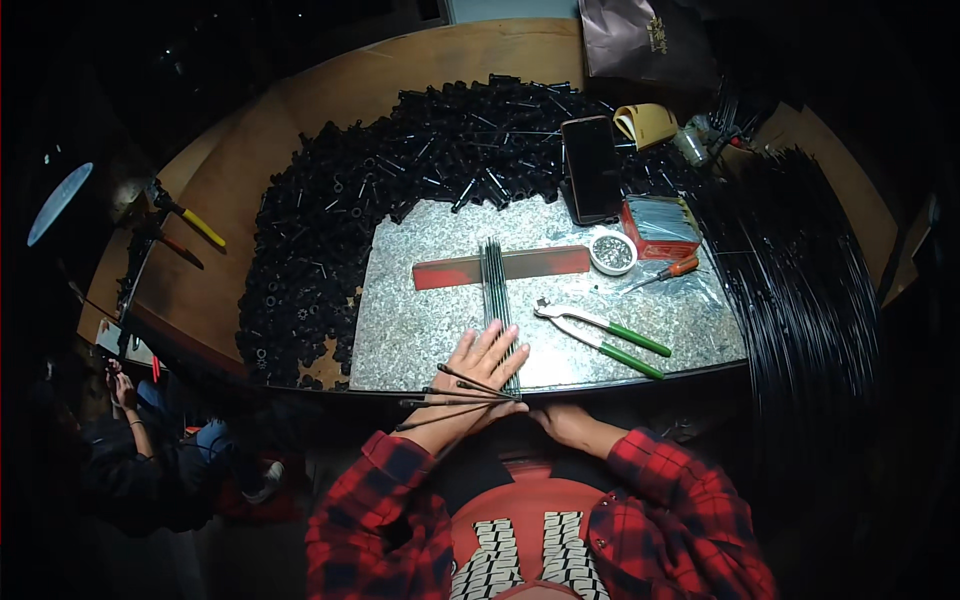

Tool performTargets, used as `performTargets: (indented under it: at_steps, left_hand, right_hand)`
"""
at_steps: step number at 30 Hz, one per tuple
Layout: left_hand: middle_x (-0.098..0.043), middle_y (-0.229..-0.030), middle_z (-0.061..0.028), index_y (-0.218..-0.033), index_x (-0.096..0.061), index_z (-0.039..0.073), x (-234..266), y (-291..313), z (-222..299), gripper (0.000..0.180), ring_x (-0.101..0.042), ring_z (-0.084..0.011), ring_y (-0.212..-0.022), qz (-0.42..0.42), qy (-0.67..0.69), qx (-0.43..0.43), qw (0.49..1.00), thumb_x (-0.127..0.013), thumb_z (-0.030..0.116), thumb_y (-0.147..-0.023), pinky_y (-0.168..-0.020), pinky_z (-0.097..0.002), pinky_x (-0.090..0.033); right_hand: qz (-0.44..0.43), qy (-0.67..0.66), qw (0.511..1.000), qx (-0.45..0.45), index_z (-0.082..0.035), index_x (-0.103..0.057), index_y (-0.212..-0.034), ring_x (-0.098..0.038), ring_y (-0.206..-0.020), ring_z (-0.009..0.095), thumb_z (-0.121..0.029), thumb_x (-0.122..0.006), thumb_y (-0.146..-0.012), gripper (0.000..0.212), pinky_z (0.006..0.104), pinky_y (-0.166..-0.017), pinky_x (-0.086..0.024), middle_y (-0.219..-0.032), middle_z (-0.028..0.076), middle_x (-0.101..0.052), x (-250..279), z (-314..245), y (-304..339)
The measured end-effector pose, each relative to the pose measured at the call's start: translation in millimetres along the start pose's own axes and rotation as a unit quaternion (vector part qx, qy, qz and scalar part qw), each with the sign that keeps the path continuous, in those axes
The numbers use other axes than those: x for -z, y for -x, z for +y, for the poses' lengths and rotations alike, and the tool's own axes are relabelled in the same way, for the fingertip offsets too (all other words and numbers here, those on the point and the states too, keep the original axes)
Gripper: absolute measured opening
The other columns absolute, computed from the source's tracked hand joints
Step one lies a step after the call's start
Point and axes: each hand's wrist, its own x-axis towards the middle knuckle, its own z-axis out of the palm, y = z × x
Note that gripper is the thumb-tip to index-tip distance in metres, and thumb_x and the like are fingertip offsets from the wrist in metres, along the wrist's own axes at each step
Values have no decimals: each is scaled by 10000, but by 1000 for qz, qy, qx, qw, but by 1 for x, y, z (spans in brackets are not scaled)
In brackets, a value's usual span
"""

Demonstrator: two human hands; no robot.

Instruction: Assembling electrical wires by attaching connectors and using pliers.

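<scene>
My left hand lies with its fingers stretched out and apart on a bundle of thin dark rods. The bundle runs away from me across a worn red bar. Several black thin rods with thicker ends fan out leftward over the back of that hand and wrist. My right hand is at the slab's front edge, close to my left thumb; its fingers are mostly hidden. Green-handled pliers lie to the right of the bundle on the speckled stone slab.
Black tubular parts are heaped behind and left of the slab. A white cup of small metal pieces, a red box, a screwdriver and an upright phone stand right. Long black rods overhang the right edge. Another person sits left.
</scene>
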Motion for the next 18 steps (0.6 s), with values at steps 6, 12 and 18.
performTargets:
  at_steps: [6, 12, 18]
  left_hand:
    - [-342, -1454, -154, -1388, -380, 57, -5, 2, -5, 940, -264, -329, -1376, 11, 10, 14, 1000, -643, 620, -683, -1113, -487, -207]
    - [-362, -1436, -155, -1376, -403, 65, -4, 1, -2, 889, -284, -332, -1362, 41, 0, 13, 999, -676, 560, -689, -1094, -508, -242]
    - [-337, -1451, -157, -1392, -379, 73, -3, 0, -1, 851, -276, -336, -1367, 25, -35, 27, 999, -717, 411, -689, -1100, -505, -228]
  right_hand:
    - [147, -60, 973, 168, 40, -605, -968, -618, -855, 389, -168, -591, -872, 231, 435, -757, -500, -954, 213, -637, 33, -33, 41]
    - [166, -160, 956, 181, 27, -564, -964, -611, -714, 312, -100, -655, -828, 207, 361, -645, -502, -826, 151, -580, 86, -97, 66]
    - [233, -81, 939, 239, -1, -559, -1061, -567, -833, 308, -57, -707, -726, 371, 389, -734, -472, -871, 133, -544, 105, -121, 33]
